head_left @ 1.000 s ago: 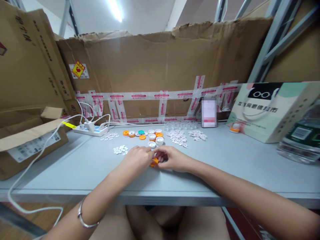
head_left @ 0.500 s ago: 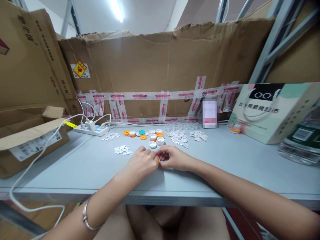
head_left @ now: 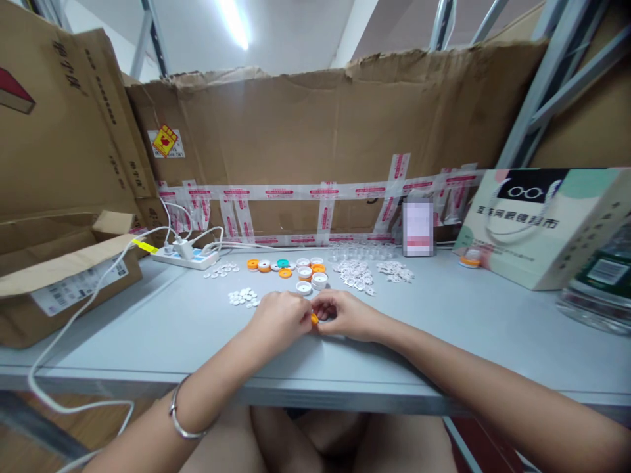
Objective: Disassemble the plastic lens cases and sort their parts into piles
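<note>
An orange piece (head_left: 314,318) shows between my two hands, low over the grey table. My left hand (head_left: 283,315) has its fingers curled against the piece's left side. From the right, my right hand (head_left: 342,315) pinches the same piece between thumb and fingers. Most of the piece is hidden by the fingers. Just beyond the hands stand white round caps (head_left: 304,288), with orange, white and green ones (head_left: 283,263) behind them. Small white discs (head_left: 243,297) lie to the left. A pile of clear and white small parts (head_left: 355,274) lies behind my right hand.
A power strip (head_left: 190,258) with white cables and an open cardboard box (head_left: 73,282) are at the left. A phone-like screen (head_left: 418,226) leans against the large cardboard at the back. At the right stand a paper bag (head_left: 517,236) and a clear bottle (head_left: 599,282).
The view has shifted slightly. My left hand has turned a little, and more of the orange piece shows between the hands.
</note>
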### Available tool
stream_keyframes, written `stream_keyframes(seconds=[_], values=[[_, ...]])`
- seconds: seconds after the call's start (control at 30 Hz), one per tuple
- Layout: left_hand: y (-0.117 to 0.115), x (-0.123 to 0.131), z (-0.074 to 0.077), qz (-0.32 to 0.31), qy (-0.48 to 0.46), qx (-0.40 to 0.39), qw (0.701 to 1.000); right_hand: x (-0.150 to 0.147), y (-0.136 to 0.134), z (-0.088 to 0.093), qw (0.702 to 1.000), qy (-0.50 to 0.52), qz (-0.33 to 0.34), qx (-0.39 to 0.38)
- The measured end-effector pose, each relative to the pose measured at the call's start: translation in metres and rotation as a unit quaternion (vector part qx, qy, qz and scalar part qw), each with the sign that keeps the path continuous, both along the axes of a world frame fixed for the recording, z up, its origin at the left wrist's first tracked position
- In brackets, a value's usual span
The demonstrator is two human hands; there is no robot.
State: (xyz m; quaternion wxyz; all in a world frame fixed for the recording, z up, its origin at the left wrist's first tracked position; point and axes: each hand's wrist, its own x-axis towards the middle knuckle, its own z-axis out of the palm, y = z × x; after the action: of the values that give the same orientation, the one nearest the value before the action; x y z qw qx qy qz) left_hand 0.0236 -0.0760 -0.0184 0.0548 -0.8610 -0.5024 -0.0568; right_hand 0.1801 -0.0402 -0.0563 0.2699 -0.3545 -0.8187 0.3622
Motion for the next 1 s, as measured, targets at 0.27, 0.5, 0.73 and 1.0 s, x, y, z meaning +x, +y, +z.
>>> stream_keyframes(seconds=[0.27,0.5,0.73,1.0], values=[[0.006,-0.015,0.007,0.032,-0.113,-0.045,0.992,-0.001,-0.005,0.005,1.000,-0.005,-0.014,-0.017],[0.053,-0.110,0.034,0.153,-0.150,-0.047,0.976,-0.001,-0.008,0.010,0.999,-0.030,-0.029,-0.027],[0.081,-0.168,0.019,0.190,-0.149,-0.124,0.962,-0.002,-0.006,0.010,0.999,-0.032,-0.026,-0.034],[0.079,-0.174,0.014,0.199,-0.174,-0.147,0.953,-0.001,-0.007,0.009,0.997,-0.021,-0.027,-0.062]])
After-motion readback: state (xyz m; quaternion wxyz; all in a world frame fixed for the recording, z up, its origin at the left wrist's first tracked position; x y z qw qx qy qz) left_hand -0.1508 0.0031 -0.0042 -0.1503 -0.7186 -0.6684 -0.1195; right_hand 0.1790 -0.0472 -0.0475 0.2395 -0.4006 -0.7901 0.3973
